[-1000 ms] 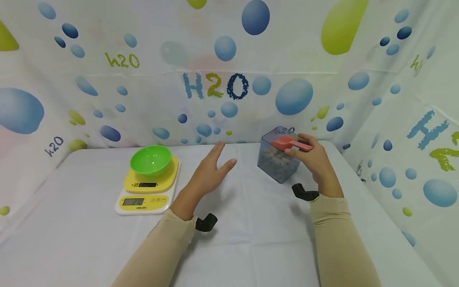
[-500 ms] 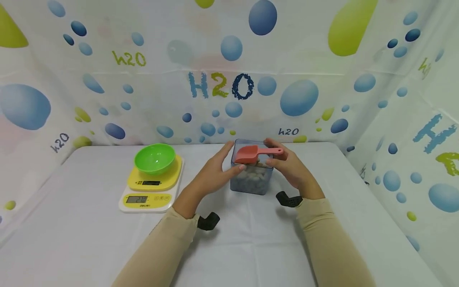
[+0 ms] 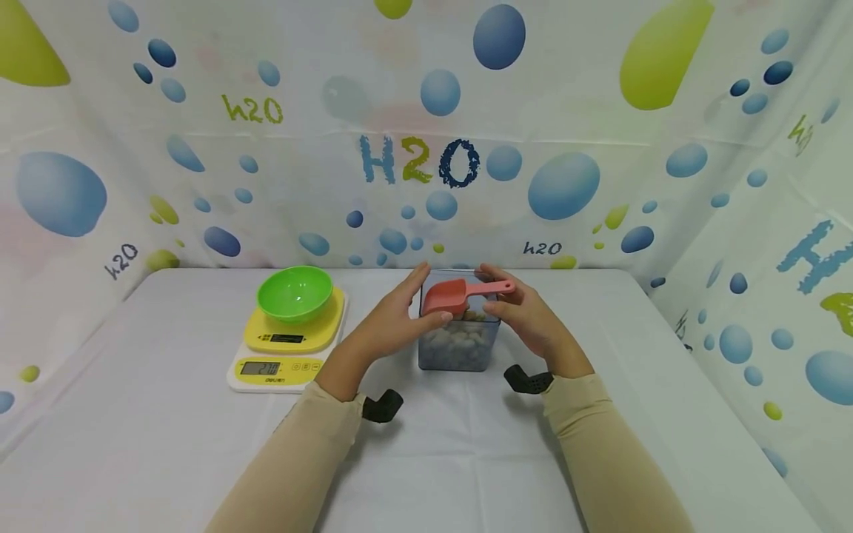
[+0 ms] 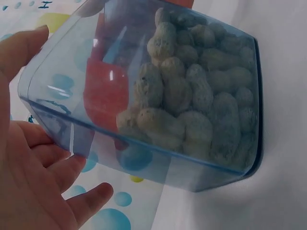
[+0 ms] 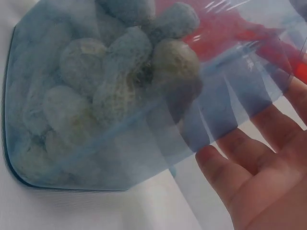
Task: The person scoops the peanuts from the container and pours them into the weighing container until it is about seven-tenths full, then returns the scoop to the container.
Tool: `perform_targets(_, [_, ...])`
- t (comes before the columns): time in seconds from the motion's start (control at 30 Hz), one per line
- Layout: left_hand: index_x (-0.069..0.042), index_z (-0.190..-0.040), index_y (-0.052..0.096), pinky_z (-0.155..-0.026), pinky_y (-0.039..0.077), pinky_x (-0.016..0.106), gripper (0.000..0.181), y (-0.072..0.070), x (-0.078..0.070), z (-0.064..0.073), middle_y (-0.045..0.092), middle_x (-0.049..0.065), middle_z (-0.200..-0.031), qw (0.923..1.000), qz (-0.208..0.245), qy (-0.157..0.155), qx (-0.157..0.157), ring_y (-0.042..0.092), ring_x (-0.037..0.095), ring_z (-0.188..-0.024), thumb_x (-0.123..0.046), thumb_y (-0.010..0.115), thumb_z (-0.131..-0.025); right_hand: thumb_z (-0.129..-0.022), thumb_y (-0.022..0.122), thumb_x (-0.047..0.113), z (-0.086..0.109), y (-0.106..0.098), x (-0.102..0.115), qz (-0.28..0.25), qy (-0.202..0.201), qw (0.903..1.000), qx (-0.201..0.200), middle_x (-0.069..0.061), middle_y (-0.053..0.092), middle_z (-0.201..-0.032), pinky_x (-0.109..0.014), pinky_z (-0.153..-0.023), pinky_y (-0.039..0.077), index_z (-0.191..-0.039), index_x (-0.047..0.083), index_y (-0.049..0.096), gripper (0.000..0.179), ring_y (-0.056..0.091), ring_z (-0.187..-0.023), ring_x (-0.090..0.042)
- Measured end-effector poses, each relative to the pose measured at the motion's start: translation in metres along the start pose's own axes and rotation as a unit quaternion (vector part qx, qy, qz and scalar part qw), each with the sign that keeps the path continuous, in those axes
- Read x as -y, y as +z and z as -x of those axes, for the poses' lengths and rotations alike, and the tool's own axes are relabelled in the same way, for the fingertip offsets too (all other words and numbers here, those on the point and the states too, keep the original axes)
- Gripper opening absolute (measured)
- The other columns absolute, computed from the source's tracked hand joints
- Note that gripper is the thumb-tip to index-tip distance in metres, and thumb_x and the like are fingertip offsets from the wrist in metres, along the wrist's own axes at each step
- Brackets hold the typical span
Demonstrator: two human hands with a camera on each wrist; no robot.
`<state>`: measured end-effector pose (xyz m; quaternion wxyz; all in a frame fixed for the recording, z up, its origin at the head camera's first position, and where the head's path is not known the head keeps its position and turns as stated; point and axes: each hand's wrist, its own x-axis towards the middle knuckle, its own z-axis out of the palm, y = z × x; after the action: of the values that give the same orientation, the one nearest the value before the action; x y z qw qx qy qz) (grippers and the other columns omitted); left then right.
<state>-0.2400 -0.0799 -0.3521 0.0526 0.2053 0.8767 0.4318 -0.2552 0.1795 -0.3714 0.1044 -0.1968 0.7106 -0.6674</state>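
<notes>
A clear bluish plastic box [image 3: 460, 364] stands in the middle of the table, partly filled with unshelled peanuts [image 4: 177, 86]. A red scoop [image 3: 448, 297] lies slanted in its top, its handle pointing to the right hand. My left hand [image 3: 393, 318] holds the box's left side near the rim, thumb toward the front and fingers further back. On the opposite side, my right hand [image 3: 533, 314] holds the box, with the scoop handle beside its thumb and forefinger. Whether those fingers also grip the handle is unclear.
Left of the box, a green bowl [image 3: 295, 300] sits on a yellow and white kitchen scale [image 3: 256, 340], whose display seems to read 27.0. A white cloth covers the table [image 3: 426, 481]. Behind it hangs a curtain [image 3: 300, 185] printed with bubbles.
The box, with the scoop in it, has come left from the right side in the right hand and turned square to the front. Its left side has met the left hand.
</notes>
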Motion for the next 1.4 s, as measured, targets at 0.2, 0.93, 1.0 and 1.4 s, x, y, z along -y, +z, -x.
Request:
perform_targets(0.2, [-0.025, -0.16, 0.012, -0.117, 0.027, 0.055, 0.094, 0.0, 0.003, 0.001, 0.014, -0.005, -0.165, 0.9999, -0.017, -0.001, -0.003, 0.016, 0.02, -0.152, -0.056, 0.064, -0.088, -0.092, 0.069, 0.02, -0.001, 0.001, 0.008, 0.068, -0.014, 0.9961, -0.053, -0.005, 0.044, -0.152, -0.044, -0.105, 0.045, -0.148, 0.014, 0.045, 0.061, 0.045, -0.136, -0.027])
perform_targets(0.93, [-0.027, -0.157, 0.025, -0.113, 0.037, 0.05, 0.091, -0.012, 0.002, 0.008, 0.022, -0.011, -0.163, 0.9983, -0.049, 0.03, -0.009, 0.03, 0.02, -0.148, -0.064, 0.064, -0.085, -0.083, 0.08, 0.032, 0.002, 0.046, 0.07, 0.584, -0.051, 0.8057, -0.087, -0.004, 0.066, -0.089, -0.037, -0.069, 0.055, -0.098, 0.01, 0.078, 0.027, 0.058, -0.082, -0.022])
perform_targets(1.0, [-0.024, -0.157, 0.027, -0.115, 0.034, 0.05, 0.087, -0.013, 0.004, 0.01, 0.022, -0.011, -0.163, 0.9975, -0.057, 0.042, -0.006, 0.025, 0.018, -0.15, -0.061, 0.063, -0.087, -0.083, 0.08, 0.033, 0.0, 0.047, 0.071, 0.601, -0.036, 0.7951, -0.075, -0.003, 0.069, -0.091, -0.037, -0.07, 0.057, -0.099, 0.011, 0.077, 0.027, 0.061, -0.081, -0.02])
perform_targets(1.4, [-0.024, -0.158, 0.021, -0.112, 0.039, 0.05, 0.08, -0.008, 0.01, 0.01, 0.019, -0.007, -0.164, 0.9988, -0.027, 0.042, -0.003, 0.035, 0.027, -0.146, -0.051, 0.058, -0.093, -0.087, 0.076, 0.025, -0.002, 0.038, 0.087, 0.678, -0.13, 0.7235, -0.01, 0.003, 0.058, -0.071, -0.026, -0.052, 0.042, -0.085, 0.019, 0.075, 0.006, 0.052, -0.062, -0.012])
